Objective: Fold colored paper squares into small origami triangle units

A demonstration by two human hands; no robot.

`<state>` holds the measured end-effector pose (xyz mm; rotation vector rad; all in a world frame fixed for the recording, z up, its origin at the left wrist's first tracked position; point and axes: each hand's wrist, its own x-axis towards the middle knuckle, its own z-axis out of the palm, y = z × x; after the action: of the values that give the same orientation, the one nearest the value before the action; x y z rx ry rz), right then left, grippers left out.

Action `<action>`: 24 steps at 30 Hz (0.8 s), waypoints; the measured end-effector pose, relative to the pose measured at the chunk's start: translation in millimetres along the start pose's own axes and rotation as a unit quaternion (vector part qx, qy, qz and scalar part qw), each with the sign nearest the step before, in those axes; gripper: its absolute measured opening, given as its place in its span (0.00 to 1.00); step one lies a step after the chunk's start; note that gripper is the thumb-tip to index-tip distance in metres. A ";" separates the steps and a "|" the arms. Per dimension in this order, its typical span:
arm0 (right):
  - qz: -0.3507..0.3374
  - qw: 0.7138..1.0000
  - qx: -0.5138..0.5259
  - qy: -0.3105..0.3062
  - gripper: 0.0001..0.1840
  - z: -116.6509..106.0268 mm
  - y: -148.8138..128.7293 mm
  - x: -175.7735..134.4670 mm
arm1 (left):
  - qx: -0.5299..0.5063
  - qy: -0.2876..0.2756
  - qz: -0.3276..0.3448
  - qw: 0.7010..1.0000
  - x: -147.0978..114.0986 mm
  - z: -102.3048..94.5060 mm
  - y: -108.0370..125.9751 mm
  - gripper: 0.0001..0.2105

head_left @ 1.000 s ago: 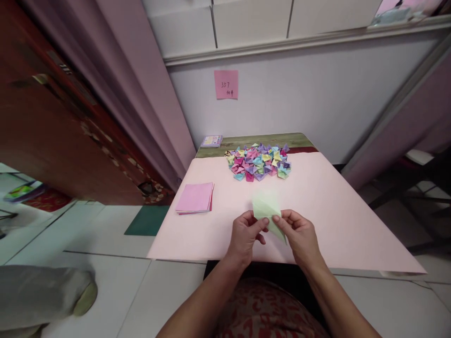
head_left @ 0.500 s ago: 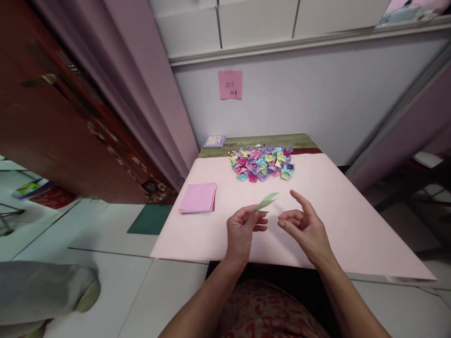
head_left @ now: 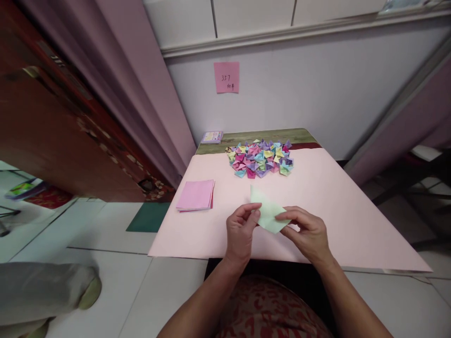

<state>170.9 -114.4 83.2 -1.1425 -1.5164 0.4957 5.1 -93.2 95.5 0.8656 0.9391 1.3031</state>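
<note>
Both hands pinch one pale green paper (head_left: 268, 215) (folded, flat); left hand (head_left: 240, 231) fingers closed on its near-left edge; right hand (head_left: 307, 233) fingers closed on its right corner, just above the desk (head_left: 345, 216).

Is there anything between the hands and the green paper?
No. Both hands already hold the green paper: the left hand pinches its left edge, and the right hand grips its right corner. Nothing visible sits between them; the pink stack lies off to the left.
</note>
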 end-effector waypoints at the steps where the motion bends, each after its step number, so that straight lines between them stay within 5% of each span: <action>1: 0.013 1.000 0.011 0.014 0.04 2.0 -1.5 -1.0 | 0.003 0.000 0.007 1.000 -1.4 0.7 -0.1 0.12; 8: 0.152 0.973 0.147 0.090 0.11 18.8 -18.1 -6.9 | 0.064 -0.019 0.062 0.996 -12.6 3.8 4.4 0.13; 12: 0.163 0.968 0.147 0.117 0.14 23.8 -25.6 -10.0 | 0.051 -0.003 0.060 0.997 -12.1 5.5 4.9 0.12; 17: 0.030 0.986 -0.094 0.138 0.19 21.2 -30.0 -16.7 | -0.079 -0.041 -0.021 0.996 -5.5 6.2 4.4 0.26; 21: -0.138 0.954 -0.232 0.134 0.28 15.1 -35.7 -13.6 | -0.138 -0.068 -0.069 0.986 -2.6 5.3 3.8 0.17; 24: -0.181 0.937 -0.267 0.131 0.26 12.7 -40.8 -8.6 | -0.132 -0.078 -0.077 0.985 -3.0 4.6 4.0 0.16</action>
<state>142.6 -136.4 108.1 -1.2330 -1.6165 -0.3334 7.7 -95.9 101.1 0.6649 0.6781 1.1768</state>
